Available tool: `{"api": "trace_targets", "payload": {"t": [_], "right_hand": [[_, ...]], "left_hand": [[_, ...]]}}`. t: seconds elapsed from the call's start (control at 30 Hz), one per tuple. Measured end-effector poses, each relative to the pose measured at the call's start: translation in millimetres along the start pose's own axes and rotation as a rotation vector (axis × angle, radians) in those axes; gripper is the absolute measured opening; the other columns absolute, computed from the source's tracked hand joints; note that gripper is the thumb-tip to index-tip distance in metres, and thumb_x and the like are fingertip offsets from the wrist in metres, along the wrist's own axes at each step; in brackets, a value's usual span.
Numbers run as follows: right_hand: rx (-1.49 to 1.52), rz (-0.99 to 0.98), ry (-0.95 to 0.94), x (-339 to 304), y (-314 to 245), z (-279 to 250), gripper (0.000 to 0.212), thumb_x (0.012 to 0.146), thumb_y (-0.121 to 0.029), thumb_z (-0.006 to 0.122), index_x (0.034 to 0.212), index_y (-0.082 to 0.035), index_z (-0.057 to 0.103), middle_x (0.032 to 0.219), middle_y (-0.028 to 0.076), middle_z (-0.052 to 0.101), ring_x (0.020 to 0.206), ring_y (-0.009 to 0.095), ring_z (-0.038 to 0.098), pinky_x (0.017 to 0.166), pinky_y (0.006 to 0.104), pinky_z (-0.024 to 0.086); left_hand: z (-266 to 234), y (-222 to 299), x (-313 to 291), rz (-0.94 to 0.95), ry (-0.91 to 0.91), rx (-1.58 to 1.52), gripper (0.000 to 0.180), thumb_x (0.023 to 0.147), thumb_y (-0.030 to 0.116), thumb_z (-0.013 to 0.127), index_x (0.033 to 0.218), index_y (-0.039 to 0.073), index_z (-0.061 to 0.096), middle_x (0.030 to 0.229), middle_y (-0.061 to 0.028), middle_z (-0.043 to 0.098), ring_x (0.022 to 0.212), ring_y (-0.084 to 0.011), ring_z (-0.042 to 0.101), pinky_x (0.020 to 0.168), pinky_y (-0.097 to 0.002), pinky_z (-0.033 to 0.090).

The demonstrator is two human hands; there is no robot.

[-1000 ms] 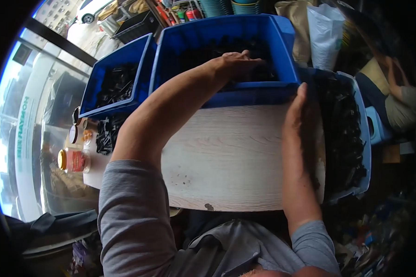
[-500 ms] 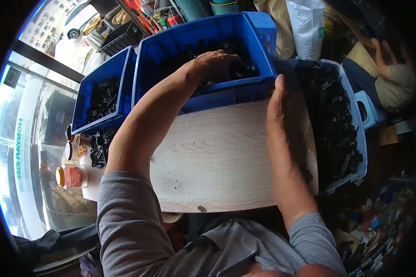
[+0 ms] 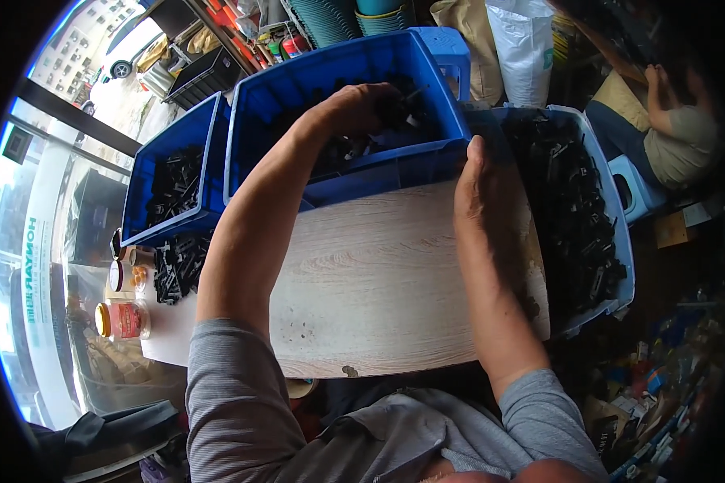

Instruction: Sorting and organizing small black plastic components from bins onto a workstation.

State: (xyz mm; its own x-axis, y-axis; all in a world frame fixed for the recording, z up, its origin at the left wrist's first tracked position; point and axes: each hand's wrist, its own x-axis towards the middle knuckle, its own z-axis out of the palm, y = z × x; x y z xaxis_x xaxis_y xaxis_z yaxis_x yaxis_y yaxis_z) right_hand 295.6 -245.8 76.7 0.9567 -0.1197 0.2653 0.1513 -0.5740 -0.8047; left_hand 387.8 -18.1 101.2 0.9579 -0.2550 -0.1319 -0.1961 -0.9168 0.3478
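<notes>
Nearest you, the desk (image 3: 370, 282) carries a clear jar (image 3: 126, 319) with a yellow lid and reddish label, and a loose heap (image 3: 177, 270) of black parts. Your right hand (image 3: 471, 189) is at the big blue bin's (image 3: 379, 173) front right corner, thumb up (its other fingers are hidden, so I can't tell their state). Beside it, a pale blue tub (image 3: 615, 197) brims with black pieces. Your left hand (image 3: 361, 109) reaches among the big bin's black parts (image 3: 345, 151); whether its fingers grip any, I can't tell. A smaller blue bin (image 3: 161, 229) holds more.
</notes>
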Motion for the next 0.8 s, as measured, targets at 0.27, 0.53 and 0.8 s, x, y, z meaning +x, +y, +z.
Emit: {"api": "trace_targets", "payload": {"t": [0.27,0.53,0.8], "right_hand": [[-0.004,0.09,-0.033,-1.9,-5.9,5.3,0.056,0.1,-0.046,0.031,0.114,-0.003,0.065,0.104,0.022,0.068,0.099,0.036,0.065,0.086,0.0404,0.049],[0.1,0.043,-0.03,2.6,9.4,13.4,0.054,0.1,-0.042,0.037,0.129,-0.001,0.056,0.132,0.023,0.055,0.122,0.036,0.053,0.104,0.0384,0.04],[0.062,0.001,0.004,-6.1,-15.3,-3.5,0.055,0.099,-0.043,0.038,0.131,0.0,0.054,0.134,0.023,0.054,0.125,0.035,0.051,0.106,0.0371,0.038]], "left_hand": [[-16.9,-16.8,-22.5,0.138,0.301,-0.105,0.067,0.074,0.004,0.075,0.136,0.01,0.05,0.119,-0.01,0.067,0.11,-0.0222,0.065,0.099,-0.0315,0.05],[-31.8,-23.6,-48.3,0.111,0.52,-0.194,0.06,0.073,0.015,0.076,0.129,0.013,0.056,0.112,-0.0148,0.068,0.106,-0.0298,0.066,0.091,-0.0372,0.052],[-51.3,-4.7,-76.6,-0.057,0.669,-0.231,0.059,0.073,0.014,0.075,0.129,0.014,0.056,0.108,-0.0176,0.067,0.104,-0.0326,0.065,0.088,-0.0388,0.052]]}}
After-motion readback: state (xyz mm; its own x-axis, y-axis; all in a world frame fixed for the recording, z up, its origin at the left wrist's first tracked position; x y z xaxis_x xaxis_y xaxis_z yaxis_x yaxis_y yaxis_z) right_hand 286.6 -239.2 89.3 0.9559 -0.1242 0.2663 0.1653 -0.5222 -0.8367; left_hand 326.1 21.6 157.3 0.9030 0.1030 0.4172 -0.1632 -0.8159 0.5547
